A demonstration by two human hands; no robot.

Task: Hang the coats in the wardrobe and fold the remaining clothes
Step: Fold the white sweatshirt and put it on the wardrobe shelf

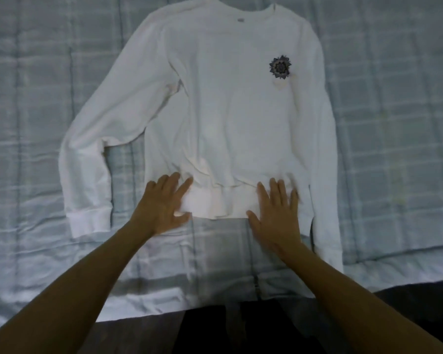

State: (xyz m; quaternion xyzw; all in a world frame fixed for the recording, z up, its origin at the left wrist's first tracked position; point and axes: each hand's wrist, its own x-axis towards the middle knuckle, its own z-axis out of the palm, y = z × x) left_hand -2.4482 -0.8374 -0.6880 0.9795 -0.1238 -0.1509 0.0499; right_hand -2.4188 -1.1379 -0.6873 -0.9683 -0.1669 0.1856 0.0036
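A white long-sleeved sweatshirt [228, 111] lies face up on a bed covered with a pale blue checked quilt [394, 98]. Its neck points away from the person and its hem [220, 200] is nearest them. A dark star-shaped emblem [280, 67] sits on the chest. The sleeve on the person's left [87, 162] is spread out away from the body and bends down to its cuff [90, 223], while the other sleeve [326, 149] runs straight down, just beside the body

Both hands lie flat on the hem. The left hand [164, 203] has its fingers spread and straight, palm down on the left part of the hem. The right hand [276, 208] rests the same way on the right part, though its fingertips are a little blurred. Neither hand grips or pinches the cloth; they only press on it. Between them the hem is rumpled and slightly bunched, so this looks like smoothing the sweatshirt before folding

As for the task, no coat, hanger or wardrobe shows in this view, so whether the coats are hung cannot be told. The sweatshirt is spread out but has no fold in it yet: both sleeves are out and the body is at full length. What seems left for this piece is to flatten the hem, bring the sleeves in over the body, and fold the body up. No other clothes are in sight, folded or waiting, so how much remains beyond this one cannot be judged. The bed edge and a dark floor [407, 302] lie just below the arms
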